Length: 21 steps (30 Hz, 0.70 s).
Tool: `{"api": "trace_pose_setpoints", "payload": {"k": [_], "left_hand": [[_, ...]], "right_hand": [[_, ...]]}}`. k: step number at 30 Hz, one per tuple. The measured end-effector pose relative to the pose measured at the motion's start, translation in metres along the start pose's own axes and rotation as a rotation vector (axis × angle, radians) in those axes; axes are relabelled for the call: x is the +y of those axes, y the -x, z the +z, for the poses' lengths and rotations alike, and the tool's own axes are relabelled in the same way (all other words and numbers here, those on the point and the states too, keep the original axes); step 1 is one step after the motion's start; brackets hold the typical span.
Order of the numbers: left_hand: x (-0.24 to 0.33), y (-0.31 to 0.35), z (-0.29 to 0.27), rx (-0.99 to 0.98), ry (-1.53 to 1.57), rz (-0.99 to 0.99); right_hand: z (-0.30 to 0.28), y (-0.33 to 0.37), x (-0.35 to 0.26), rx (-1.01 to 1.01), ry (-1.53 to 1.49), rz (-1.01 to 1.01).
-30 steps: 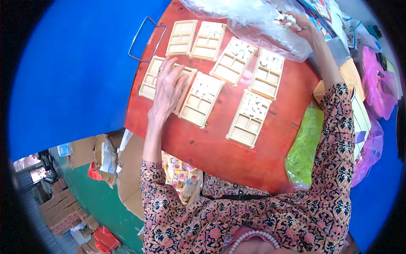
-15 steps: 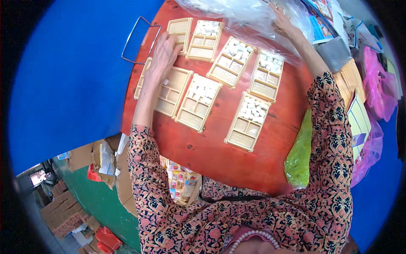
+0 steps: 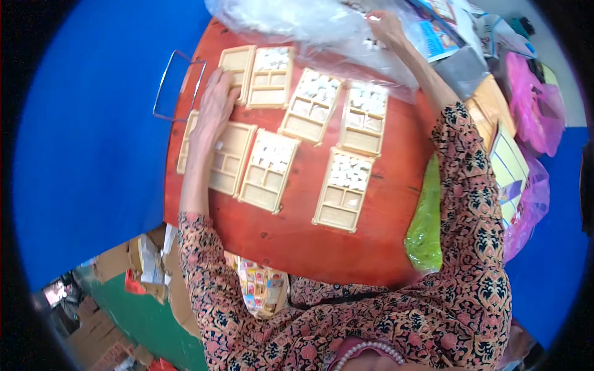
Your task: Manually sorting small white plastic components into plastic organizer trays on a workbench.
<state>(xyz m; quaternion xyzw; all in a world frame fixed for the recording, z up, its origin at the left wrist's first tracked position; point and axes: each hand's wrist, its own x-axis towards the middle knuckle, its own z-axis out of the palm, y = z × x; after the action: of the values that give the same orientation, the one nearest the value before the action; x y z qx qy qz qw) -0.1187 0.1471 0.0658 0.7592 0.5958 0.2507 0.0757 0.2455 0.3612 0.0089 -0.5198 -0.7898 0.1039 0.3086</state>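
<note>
My left hand [image 3: 215, 106] rests at the near end of the far-left beige tray [image 3: 237, 60], its fingers stretched and the thumb apart. White chunky pieces fill the large compartment of the divided tray [image 3: 270, 80] beside it. Under my left forearm are a tray with one white piece [image 3: 234, 154] and, partly hidden, another tray [image 3: 185, 151]. My right hand [image 3: 387, 29] is at the clear plastic bag [image 3: 291, 25] at the far side, fingers curled round small white pieces [image 3: 373, 18]. More loose white pieces [image 3: 375, 44] show inside the bag.
Several more trays with white pieces, such as the nearest one [image 3: 344, 191], stand on the red table [image 3: 297, 247]. A wire frame [image 3: 179, 86] juts from its left edge. A green bag [image 3: 424, 229] lies at right; pink bags [image 3: 533, 105] and papers sit farther right.
My right hand has drawn its fingers together at the bag and white pieces now show there. My left hand stays by the far-left tray. The whole view has shifted a little.
</note>
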Motion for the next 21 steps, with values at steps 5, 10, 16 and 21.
{"api": "trace_pose_setpoints", "payload": {"k": [5, 10, 16, 21], "left_hand": [[0.007, -0.002, -0.001, 0.014, 0.006, -0.020], [0.018, 0.016, -0.008, 0.018, 0.004, -0.059], [0.005, 0.021, -0.009, -0.005, 0.069, -0.099], [-0.039, 0.042, -0.011, 0.098, 0.027, 0.038]], "right_hand": [[-0.059, -0.009, -0.045, -0.234, -0.977, 0.768], [-0.069, -0.007, -0.047, -0.328, -1.532, 0.821], [-0.088, -0.018, -0.037, -0.358, -1.816, 0.748], [-0.049, -0.017, -0.172, -1.001, -2.144, 0.657]]}}
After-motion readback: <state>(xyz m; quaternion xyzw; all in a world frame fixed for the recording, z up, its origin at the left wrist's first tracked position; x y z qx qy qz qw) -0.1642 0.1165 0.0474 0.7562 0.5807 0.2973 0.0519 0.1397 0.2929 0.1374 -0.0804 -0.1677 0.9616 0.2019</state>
